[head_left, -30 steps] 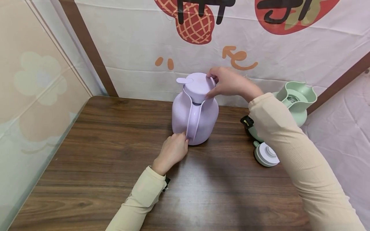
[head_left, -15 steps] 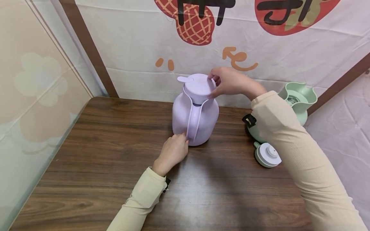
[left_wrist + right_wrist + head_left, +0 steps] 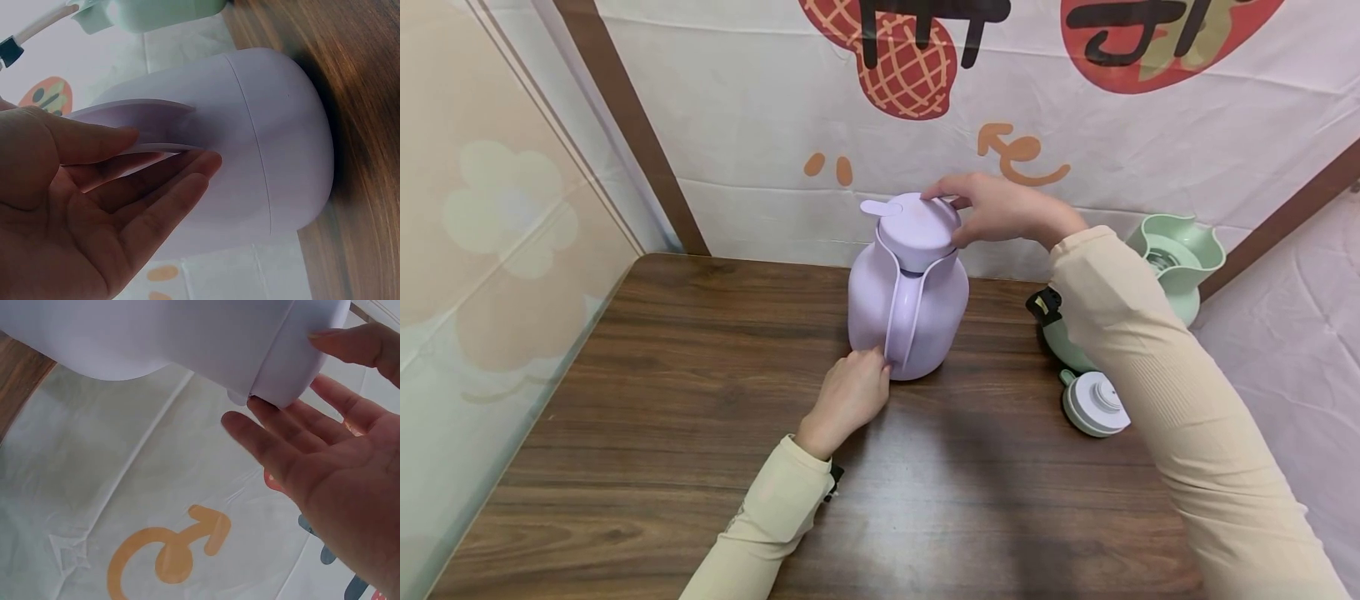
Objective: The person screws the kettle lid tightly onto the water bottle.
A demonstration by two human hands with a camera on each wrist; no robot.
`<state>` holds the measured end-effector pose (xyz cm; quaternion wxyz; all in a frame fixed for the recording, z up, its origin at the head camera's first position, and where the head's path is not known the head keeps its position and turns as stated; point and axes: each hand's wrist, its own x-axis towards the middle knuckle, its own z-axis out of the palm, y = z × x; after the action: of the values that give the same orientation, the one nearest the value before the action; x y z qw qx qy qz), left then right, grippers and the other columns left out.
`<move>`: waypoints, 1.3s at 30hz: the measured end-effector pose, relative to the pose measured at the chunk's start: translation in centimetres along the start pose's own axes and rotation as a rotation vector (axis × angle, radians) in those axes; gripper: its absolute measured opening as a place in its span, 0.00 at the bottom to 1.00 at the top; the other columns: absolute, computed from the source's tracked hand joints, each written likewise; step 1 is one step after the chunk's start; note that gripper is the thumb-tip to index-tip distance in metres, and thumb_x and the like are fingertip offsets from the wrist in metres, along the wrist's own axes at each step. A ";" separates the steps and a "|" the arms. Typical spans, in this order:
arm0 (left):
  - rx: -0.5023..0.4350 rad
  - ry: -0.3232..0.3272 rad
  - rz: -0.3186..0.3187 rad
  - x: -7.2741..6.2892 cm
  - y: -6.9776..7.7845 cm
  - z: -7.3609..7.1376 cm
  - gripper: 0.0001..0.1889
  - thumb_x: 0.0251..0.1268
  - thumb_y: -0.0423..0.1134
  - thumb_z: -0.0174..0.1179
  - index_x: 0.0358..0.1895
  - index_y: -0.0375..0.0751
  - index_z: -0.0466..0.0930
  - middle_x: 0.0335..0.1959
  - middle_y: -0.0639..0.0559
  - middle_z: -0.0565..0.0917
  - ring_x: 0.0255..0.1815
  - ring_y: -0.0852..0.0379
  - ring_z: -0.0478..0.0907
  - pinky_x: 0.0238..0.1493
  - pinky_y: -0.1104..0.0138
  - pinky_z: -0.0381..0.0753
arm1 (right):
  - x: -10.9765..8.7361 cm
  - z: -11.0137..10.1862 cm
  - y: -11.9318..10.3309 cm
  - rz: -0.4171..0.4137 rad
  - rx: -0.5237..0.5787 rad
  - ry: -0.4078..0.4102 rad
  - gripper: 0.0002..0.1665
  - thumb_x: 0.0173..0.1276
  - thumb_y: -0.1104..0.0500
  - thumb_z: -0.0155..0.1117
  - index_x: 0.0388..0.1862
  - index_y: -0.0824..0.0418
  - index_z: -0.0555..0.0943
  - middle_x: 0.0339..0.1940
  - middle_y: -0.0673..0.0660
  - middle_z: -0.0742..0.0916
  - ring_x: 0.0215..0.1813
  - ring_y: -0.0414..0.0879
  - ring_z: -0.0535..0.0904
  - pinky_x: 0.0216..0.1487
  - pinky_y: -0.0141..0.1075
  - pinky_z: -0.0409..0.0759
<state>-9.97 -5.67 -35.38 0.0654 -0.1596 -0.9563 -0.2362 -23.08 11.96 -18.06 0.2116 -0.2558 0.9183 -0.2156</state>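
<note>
A lavender thermos jug (image 3: 942,321) stands upright near the back of the wooden table. My left hand (image 3: 852,392) pinches the lower part of its handle (image 3: 904,312); the left wrist view shows the thumb on one side of the handle (image 3: 165,149) and the fingers on the other. The round lavender lid (image 3: 917,229) sits at the jug's mouth, its tab pointing left. My right hand (image 3: 1003,212) holds the lid's right side, with thumb and fingers spread around the rim. In the right wrist view the thumb and fingertips meet the lid (image 3: 294,359) from opposite sides.
A green jug (image 3: 1183,258) without its lid stands at the back right, partly behind my right sleeve. In front of it a white and green lid (image 3: 1093,404) lies upside down on the table (image 3: 700,375). A printed cloth (image 3: 760,108) hangs right behind the lavender jug.
My right thumb has slid back along the lid's rim and the index finger has moved leftward over its top. The lid's tab keeps its direction. My left hand stays on the handle.
</note>
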 end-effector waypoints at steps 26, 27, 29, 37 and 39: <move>-0.004 0.002 0.006 -0.1 0.1 -0.1 0.05 0.57 0.30 0.57 0.26 0.31 0.75 0.22 0.40 0.79 0.25 0.41 0.79 0.25 0.52 0.75 | -0.8 1.3 -0.9 0.025 -0.208 0.185 0.22 0.51 0.63 0.65 0.47 0.65 0.74 0.41 0.62 0.77 0.42 0.53 0.71 0.44 0.42 0.69; -0.003 0.001 0.004 -0.1 0.1 0.0 0.05 0.58 0.30 0.57 0.26 0.31 0.75 0.22 0.39 0.79 0.25 0.41 0.79 0.25 0.52 0.75 | -0.9 1.3 -1.0 0.028 -0.214 0.184 0.22 0.51 0.63 0.65 0.47 0.65 0.74 0.41 0.62 0.77 0.41 0.53 0.71 0.43 0.42 0.69; -0.004 -0.002 0.001 -0.1 0.1 0.0 0.05 0.58 0.30 0.57 0.26 0.31 0.75 0.22 0.39 0.79 0.25 0.41 0.79 0.25 0.52 0.75 | -0.9 1.2 -1.1 0.029 -0.218 0.178 0.21 0.52 0.63 0.63 0.47 0.66 0.74 0.41 0.63 0.77 0.42 0.54 0.71 0.43 0.42 0.69; -0.003 0.007 0.009 0.0 0.0 0.0 0.06 0.57 0.30 0.57 0.25 0.31 0.75 0.21 0.40 0.79 0.24 0.41 0.79 0.25 0.53 0.74 | -0.4 0.7 -0.9 0.016 -0.188 0.120 0.29 0.53 0.64 0.60 0.57 0.66 0.70 0.54 0.64 0.76 0.57 0.56 0.70 0.55 0.46 0.67; 0.000 0.009 0.009 -0.1 0.0 0.0 0.06 0.57 0.30 0.57 0.25 0.31 0.75 0.21 0.40 0.79 0.24 0.41 0.79 0.25 0.53 0.74 | -0.1 0.6 -0.8 0.003 -0.193 0.100 0.32 0.53 0.64 0.60 0.59 0.65 0.69 0.58 0.63 0.74 0.60 0.56 0.68 0.56 0.46 0.66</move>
<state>-9.90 -5.73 -35.39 0.0706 -0.1630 -0.9552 -0.2367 -22.40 11.22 -18.13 0.1404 -0.2627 0.9445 -0.1385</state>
